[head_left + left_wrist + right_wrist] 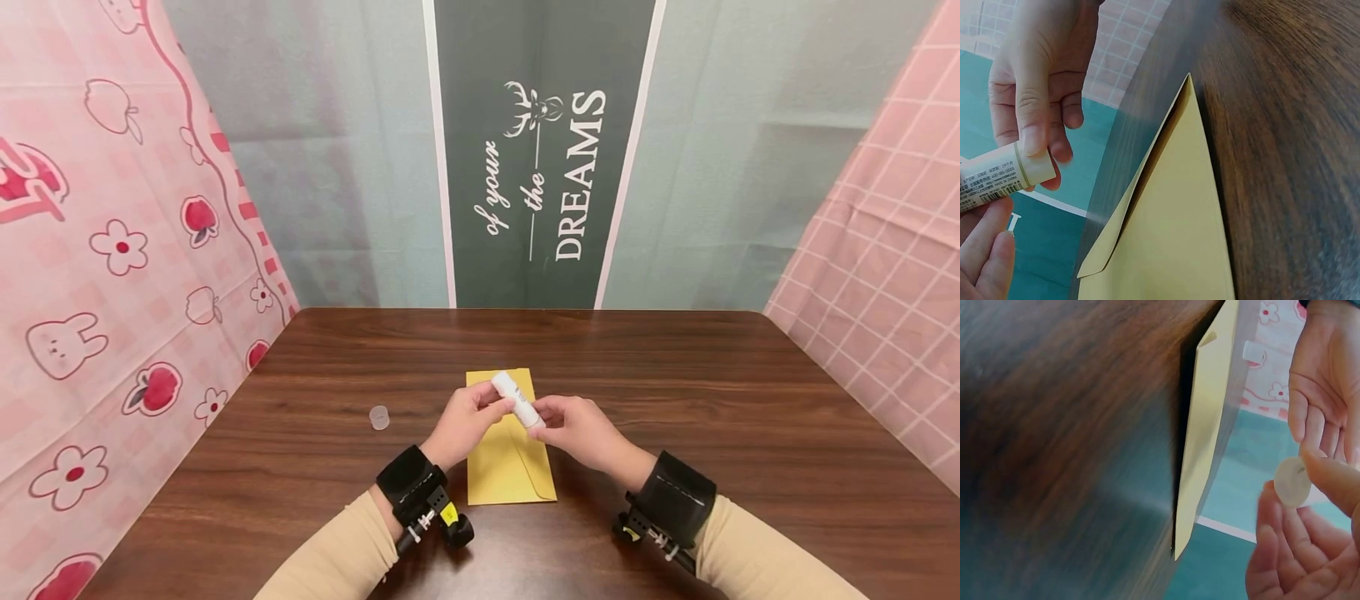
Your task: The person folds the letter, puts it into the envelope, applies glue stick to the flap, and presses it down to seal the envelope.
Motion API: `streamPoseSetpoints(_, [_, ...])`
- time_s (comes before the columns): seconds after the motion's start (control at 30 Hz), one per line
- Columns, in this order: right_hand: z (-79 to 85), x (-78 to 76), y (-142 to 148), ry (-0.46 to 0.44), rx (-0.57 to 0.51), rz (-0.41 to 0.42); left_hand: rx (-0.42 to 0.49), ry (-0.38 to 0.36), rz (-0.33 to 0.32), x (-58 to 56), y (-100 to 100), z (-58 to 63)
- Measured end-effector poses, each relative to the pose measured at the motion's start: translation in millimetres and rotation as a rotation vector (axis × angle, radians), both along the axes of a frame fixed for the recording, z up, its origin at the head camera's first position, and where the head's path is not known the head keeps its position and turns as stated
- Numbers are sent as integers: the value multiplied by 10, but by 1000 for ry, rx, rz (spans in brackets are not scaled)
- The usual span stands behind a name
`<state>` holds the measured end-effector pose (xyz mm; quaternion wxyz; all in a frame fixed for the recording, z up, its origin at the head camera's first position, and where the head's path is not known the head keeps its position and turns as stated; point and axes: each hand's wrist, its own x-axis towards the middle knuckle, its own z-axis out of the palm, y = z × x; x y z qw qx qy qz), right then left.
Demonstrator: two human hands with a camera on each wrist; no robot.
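Observation:
A white glue stick with printed text is held slantwise between both hands, above a yellow envelope. My left hand grips its barrel near the upper end, thumb across the side. The lower end is pinched by my right hand, with the thumb on it; the round end face of the stick shows in the right wrist view. Beneath the hands lies the envelope, its flap standing slightly away from the body. To the left, a translucent cap rests on the table.
The dark wood table runs back to a green and grey curtain. Pink patterned cloth hangs on the left, and pink checked cloth on the right. Both wrists wear black camera straps.

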<state>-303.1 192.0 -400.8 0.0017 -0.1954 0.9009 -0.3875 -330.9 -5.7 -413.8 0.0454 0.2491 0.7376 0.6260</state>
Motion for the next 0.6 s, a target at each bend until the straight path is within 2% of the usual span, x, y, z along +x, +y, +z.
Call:
streamPoseSetpoints(0.07, [0, 2, -3, -6, 7, -36, -11, 2, -7, 1, 9, 5])
streamPoseSetpoints(0.13, [-4, 3, -5, -9, 5, -37, -17, 6, -12, 0, 11, 12])
streamPoseSetpoints(0.43, [-24, 6, -4, 15, -48, 58, -53, 17, -45, -16, -21, 4])
streamPoseSetpoints(0.6, [-3, 19, -20, 44, -40, 48, -79, 30, -17, -8, -20, 13])
